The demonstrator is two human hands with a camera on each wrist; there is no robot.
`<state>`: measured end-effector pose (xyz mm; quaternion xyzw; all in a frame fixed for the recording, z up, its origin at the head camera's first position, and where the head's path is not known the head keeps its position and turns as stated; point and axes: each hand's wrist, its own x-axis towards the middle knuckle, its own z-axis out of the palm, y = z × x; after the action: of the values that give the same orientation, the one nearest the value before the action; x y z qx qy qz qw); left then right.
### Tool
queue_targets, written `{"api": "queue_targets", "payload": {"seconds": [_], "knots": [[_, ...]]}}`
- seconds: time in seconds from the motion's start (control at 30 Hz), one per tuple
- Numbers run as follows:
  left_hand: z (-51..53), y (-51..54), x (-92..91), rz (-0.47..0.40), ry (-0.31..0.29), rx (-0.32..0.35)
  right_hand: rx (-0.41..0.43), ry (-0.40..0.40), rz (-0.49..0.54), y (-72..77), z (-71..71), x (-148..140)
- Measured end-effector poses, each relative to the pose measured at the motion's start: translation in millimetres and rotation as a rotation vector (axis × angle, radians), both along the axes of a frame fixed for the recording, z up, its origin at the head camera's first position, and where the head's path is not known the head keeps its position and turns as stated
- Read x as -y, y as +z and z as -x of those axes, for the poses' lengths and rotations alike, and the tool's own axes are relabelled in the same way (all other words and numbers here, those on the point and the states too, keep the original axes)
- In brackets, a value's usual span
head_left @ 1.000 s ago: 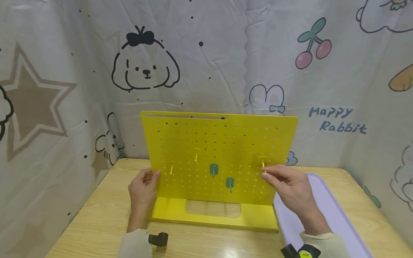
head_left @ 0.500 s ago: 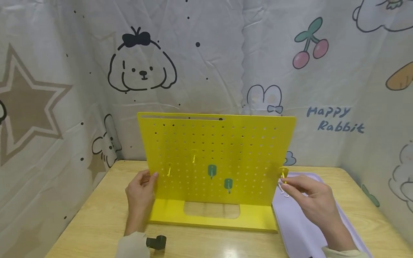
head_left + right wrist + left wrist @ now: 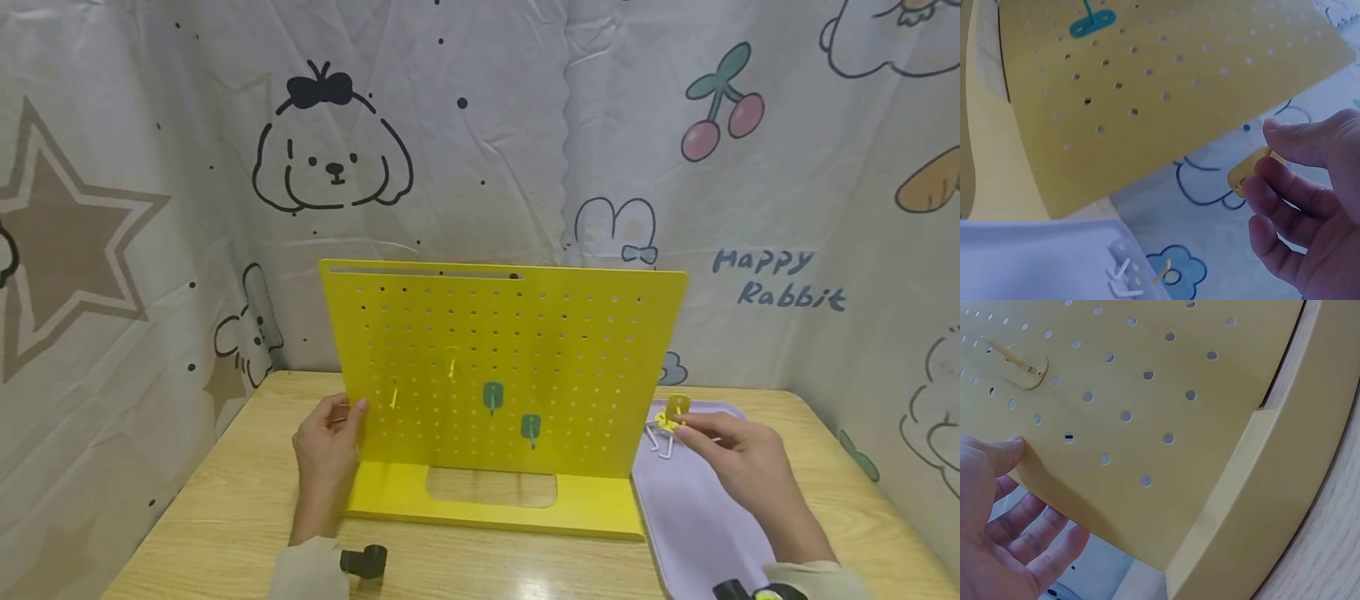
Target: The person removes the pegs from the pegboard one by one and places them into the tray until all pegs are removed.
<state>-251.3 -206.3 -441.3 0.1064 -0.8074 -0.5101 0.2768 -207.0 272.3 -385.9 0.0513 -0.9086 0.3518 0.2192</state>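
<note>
A yellow pegboard [image 3: 570, 450] stands on the table on its own base. My left hand [image 3: 326, 442] grips its left edge, the thumb on the front face and the fingers behind. Two yellow hooks, one lower left [image 3: 394, 393] and another higher [image 3: 452, 363], are mounted on the board. To their right sit two green hooks, the upper [image 3: 492, 395] and the lower [image 3: 531, 427]. My right hand [image 3: 746, 458] pinches a loose yellow hook [image 3: 1249, 169] between thumb and fingers, apart from the board, above the far end of the lilac tray [image 3: 705, 508].
White hooks [image 3: 666, 446] and some yellow [image 3: 1163, 270] lie at the tray's far end. The tray stands beside the board's right side on the wooden table [image 3: 247, 475]. A printed curtain [image 3: 480, 183] hangs close behind the board.
My right hand has moved right with the yellow hook, away from the board's right part to over the tray. The left hand keeps its grip on the board's edge.
</note>
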Motion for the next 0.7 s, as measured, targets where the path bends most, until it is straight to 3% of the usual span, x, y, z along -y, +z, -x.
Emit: {"api": "queue_targets", "payload": {"seconds": [0.1, 0.37, 0.7], "knots": [[-0.1, 0.6, -0.3, -0.004, 0.004, 0.000, 0.082, -0.010, -0.021, -6.1, 10.2, -5], [-0.1, 1.8, 0.5, 0.010, 0.004, 0.012, 0.307, -0.008, 0.063, -26.3, 39.2, -18], [-1.4, 3.0, 1.2, -0.004, -0.010, 0.018, 0.393, -0.036, -0.012, -47.1, 62.5, -27]]}}
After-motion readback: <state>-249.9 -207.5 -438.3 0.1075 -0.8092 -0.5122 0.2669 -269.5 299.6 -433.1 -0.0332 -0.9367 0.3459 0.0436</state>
